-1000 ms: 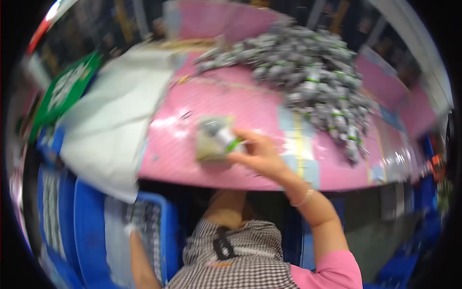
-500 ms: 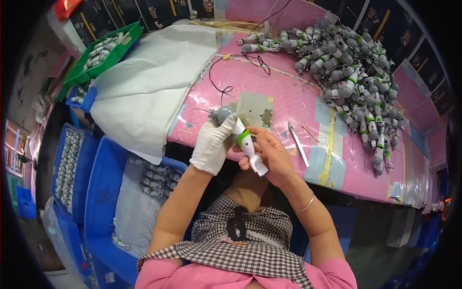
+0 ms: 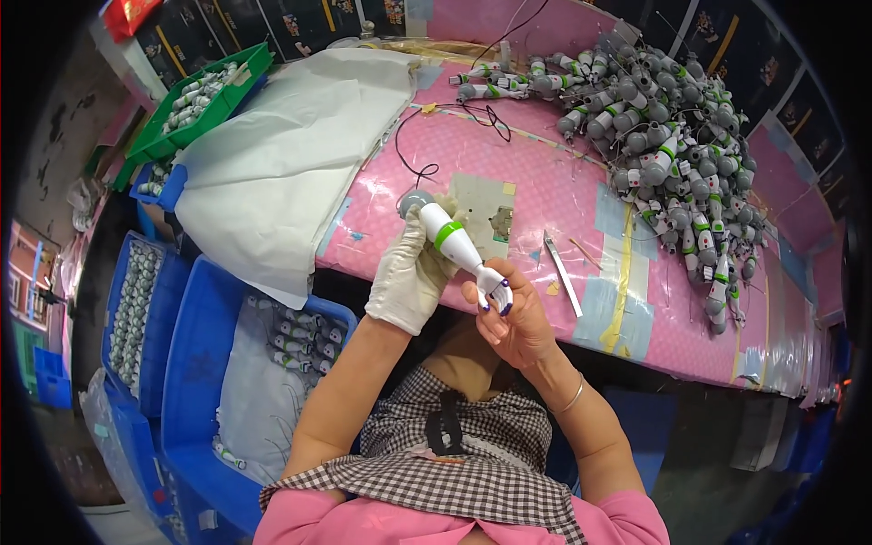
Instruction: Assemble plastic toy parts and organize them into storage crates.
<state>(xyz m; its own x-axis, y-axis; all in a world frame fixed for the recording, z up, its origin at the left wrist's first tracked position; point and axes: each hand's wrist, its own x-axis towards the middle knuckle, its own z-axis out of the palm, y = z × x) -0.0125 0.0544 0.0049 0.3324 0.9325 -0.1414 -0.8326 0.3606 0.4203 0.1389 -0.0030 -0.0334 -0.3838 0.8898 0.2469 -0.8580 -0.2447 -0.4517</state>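
A white toy arm [image 3: 457, 243] with a green band, a grey ball-shaped end and a small hand with purple fingertips lies slantwise above the table's front edge. My left hand [image 3: 402, 283], in a white glove, is closed round its upper part, just below the grey ball. The bare fingers of my right hand [image 3: 522, 322] close about the toy's small hand, with the thumb on its left side. Part of the arm's underside is hidden by the glove. Beyond the held piece, a grey-beige plate [image 3: 472, 204] lies on the pink table covering.
Many similar toy arms [image 3: 654, 136] are heaped at the back right. Tweezers [image 3: 564, 277] lie right of my hands. A dark cable [image 3: 413, 136] curls across the table [image 3: 545, 154]. White sheeting [image 3: 282, 136] covers the left side. Blue bins [image 3: 186, 363] and a green tray [image 3: 150, 136] hold parts.
The toy arm has rolled in my hands, so its small hand with purple fingertips now shows more fully. My right fingers have slid down from the green band to the toy's hand.
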